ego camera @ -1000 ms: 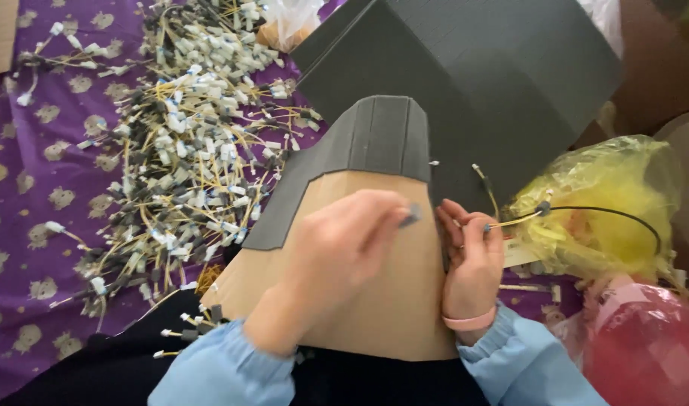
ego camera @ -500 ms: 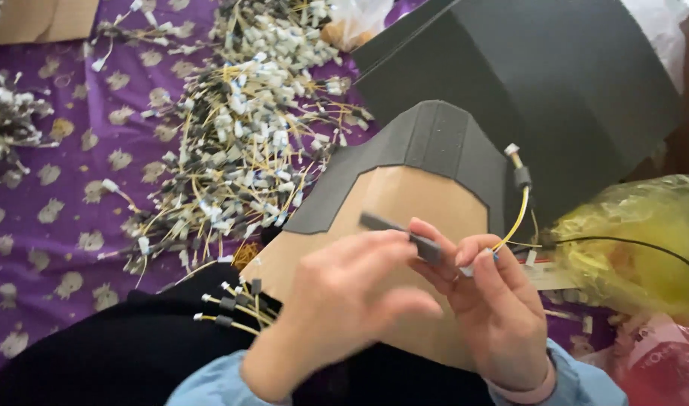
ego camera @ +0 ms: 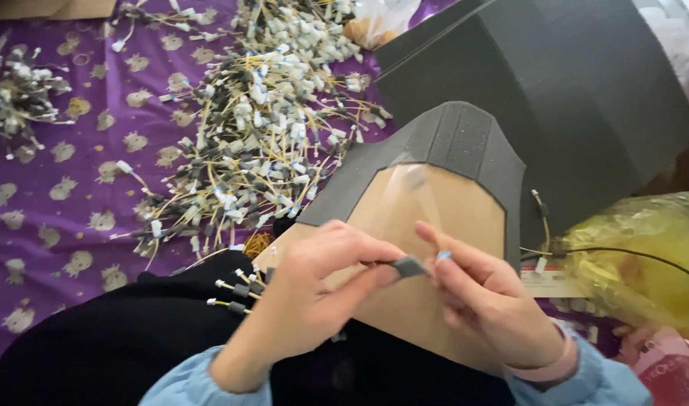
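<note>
A: What is seen at the lower centre of the frame?

B: Two bare hands are shown meeting over a tan cardboard sheet (ego camera: pixel 442 218). A small grey sleeve (ego camera: pixel 409 266) is pinched between the thumb and fingers of the left hand (ego camera: pixel 314 289). It is met from the right by the right hand (ego camera: pixel 487 301), whose fingertips are closed on a small blue-tipped piece (ego camera: pixel 443 256) just beside the sleeve.

A: So where does the sleeve lie relative to the hands?

B: It is held between them, at the tips of both, just above the cardboard. Whether the sleeve and the blue tip touch cannot be told.

A: What is found around the hands?

B: The cardboard is edged at its top with grey foam (ego camera: pixel 464 139). A large heap of cables (ego camera: pixel 261 135) with yellow wire and grey and white ends is spread on a purple cloth (ego camera: pixel 66 203) across the upper left. A few loose cables (ego camera: pixel 235 289) are seen on dark fabric at the left wrist. A dark grey box (ego camera: pixel 570 90) fills the upper right, and a yellow plastic bag (ego camera: pixel 645 256) is seen at the right edge. Light blue sleeves are worn on both arms.
</note>
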